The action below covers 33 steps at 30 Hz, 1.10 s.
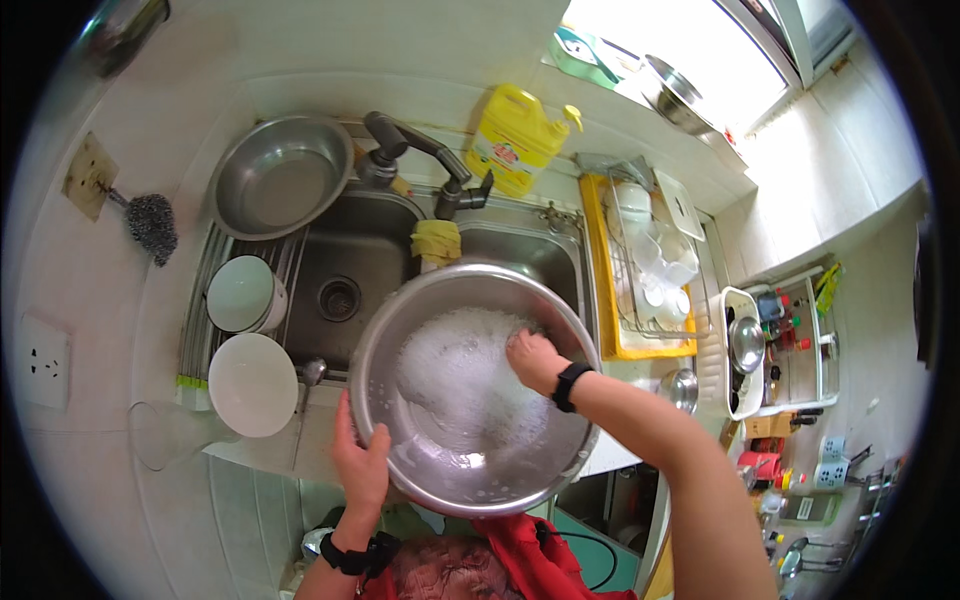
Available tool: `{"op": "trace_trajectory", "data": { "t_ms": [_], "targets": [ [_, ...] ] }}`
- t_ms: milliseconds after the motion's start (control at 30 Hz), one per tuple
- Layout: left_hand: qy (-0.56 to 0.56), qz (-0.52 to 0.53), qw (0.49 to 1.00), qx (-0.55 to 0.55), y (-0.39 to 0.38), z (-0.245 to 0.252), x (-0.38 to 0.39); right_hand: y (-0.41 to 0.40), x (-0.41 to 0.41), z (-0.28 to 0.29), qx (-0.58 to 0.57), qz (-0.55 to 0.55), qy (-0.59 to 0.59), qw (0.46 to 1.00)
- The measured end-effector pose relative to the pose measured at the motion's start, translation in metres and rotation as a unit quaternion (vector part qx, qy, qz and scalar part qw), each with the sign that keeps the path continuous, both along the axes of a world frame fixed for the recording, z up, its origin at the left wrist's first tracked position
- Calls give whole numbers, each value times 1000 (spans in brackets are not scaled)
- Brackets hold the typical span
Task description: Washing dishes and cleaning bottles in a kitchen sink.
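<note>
A large stainless steel basin (pixel 390 457) is tilted over the front of the double sink, with white suds (pixel 465 360) on the water inside. My left hand (pixel 361 457) grips its left rim, thumb over the edge and fingers along the outer wall. Inside the basin, my right hand (pixel 536 361) is at the right edge of the foam with its fingers curled. Foam hides the fingertips, so whether they hold anything cannot be seen. Dark bands are on both wrists. The left sink bowl (pixel 322 255) shows its drain, while the basin covers part of the right bowl (pixel 525 244).
A wide steel bowl (pixel 281 180), stacked white bowls (pixel 244 292), another white bowl (pixel 251 386) and a ladle (pixel 309 382) stand left. Behind are the faucet (pixel 442 154), a yellow cloth (pixel 436 241) and a yellow detergent jug (pixel 517 142). A dish rack (pixel 645 262) stands right.
</note>
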State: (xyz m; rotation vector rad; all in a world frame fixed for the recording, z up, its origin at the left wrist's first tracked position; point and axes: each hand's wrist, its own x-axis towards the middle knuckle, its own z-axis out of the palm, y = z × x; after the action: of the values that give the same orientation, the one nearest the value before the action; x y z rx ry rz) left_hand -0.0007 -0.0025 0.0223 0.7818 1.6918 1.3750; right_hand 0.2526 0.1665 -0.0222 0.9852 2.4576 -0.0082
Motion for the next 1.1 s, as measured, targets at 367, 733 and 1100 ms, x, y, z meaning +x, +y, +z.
{"op": "trace_trajectory", "data": {
  "t_ms": [367,733,1100],
  "targets": [
    [99,-112,989,-15,24,-9,-24,-37,-130,31,-185,-158,557,794],
    [119,-97,988,-24,22,-4,-13,66,-161,28,13,-150,393,907],
    [53,-129,990,-33,27,3,-19,56,-10,-60,-40,-157,198,967]
  ]
}}
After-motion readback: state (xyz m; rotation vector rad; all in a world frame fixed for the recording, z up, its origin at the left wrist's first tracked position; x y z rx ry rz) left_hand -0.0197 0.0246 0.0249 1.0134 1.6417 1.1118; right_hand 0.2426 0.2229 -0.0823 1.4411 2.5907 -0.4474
